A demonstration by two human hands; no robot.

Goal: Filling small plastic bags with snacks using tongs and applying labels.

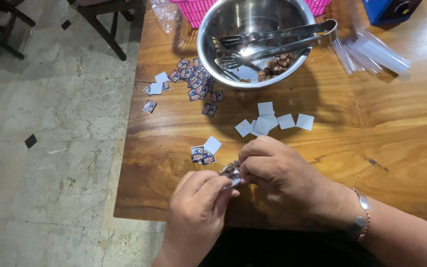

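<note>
My left hand point(197, 207) and my right hand point(280, 175) meet near the front edge of a wooden table point(381, 128). Both pinch a small clear plastic packet point(231, 173) with brown bits inside; most of it is hidden by my fingers. Just left of the packet lie a few small printed stickers point(201, 155) and one white square point(212, 144). Beyond my right hand sit several white paper squares point(273, 121).
A steel bowl point(213, 44) at the back holds metal tongs point(277, 42) and brown nuts point(277, 64). Many small printed stickers point(193, 79) lie left of it. Clear plastic sleeves point(371, 52) lie at the back right, with a pink basket point(198, 10) behind the bowl. The table's left edge drops to a tiled floor.
</note>
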